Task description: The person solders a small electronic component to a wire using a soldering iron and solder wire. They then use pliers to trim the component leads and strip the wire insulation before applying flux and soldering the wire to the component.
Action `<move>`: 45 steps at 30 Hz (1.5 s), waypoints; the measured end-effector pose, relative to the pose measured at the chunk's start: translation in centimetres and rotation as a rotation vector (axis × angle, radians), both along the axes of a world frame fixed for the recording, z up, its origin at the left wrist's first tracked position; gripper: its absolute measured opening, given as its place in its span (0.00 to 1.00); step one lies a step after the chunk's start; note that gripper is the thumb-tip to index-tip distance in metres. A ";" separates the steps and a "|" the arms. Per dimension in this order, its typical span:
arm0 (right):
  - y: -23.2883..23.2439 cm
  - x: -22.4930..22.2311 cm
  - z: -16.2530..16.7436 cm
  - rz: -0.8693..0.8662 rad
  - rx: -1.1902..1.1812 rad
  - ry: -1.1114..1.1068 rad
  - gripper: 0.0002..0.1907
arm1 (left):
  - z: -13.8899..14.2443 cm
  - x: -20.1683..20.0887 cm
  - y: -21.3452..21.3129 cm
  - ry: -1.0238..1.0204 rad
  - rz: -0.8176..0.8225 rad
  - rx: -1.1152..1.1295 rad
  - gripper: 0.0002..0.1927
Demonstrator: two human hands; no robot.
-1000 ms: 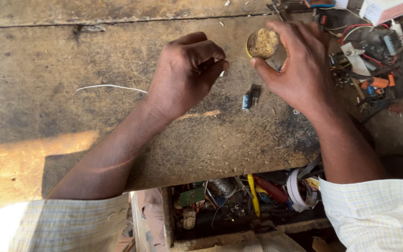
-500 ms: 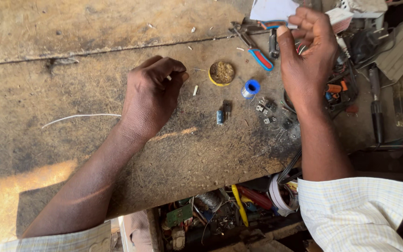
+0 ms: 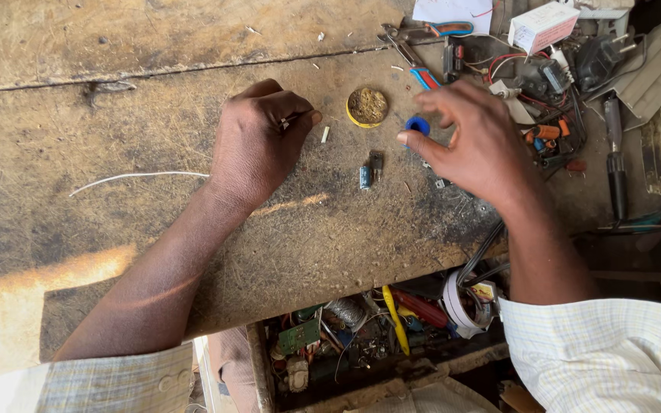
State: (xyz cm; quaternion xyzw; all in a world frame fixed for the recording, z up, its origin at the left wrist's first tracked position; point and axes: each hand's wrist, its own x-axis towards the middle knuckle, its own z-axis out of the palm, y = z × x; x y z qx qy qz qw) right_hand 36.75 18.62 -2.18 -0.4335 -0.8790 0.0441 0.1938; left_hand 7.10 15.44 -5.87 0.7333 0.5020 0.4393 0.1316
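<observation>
Capacitor lies on table between hands, nearer spread right hand; left hand pinches small pin.

yellow-rimmed tin; blue ring; pale checked sleeve

Left hand pinched, right hand fingers spread

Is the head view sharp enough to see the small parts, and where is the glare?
Head view: left hand and small dark parts are sharp; right hand fingertips slightly motion-blurred; strong sunlight washes out the bench's lower left corner.
</observation>
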 end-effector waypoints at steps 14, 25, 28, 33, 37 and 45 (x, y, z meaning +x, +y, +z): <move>-2.0 -0.3 0.0 0.100 -0.013 0.114 0.14 | 0.2 0.0 -0.1 0.048 -0.061 -0.022 0.04; -2.9 0.8 1.5 0.086 -0.077 0.186 0.15 | 0.5 0.3 -0.3 0.019 -0.081 -0.009 0.04; -3.0 2.6 1.8 -0.165 -0.200 0.224 0.16 | 0.4 0.2 -0.3 0.036 -0.091 0.020 0.03; -4.9 7.5 2.9 -0.347 0.201 0.178 0.15 | -0.1 0.3 0.0 0.044 -0.102 0.069 0.05; -8.7 12.1 2.7 -0.810 0.249 0.073 0.17 | -0.7 0.5 0.1 0.012 -0.071 0.022 0.06; -10.7 20.4 -6.1 -0.859 0.238 0.048 0.16 | 0.5 0.4 -0.7 -0.015 -0.082 0.111 0.03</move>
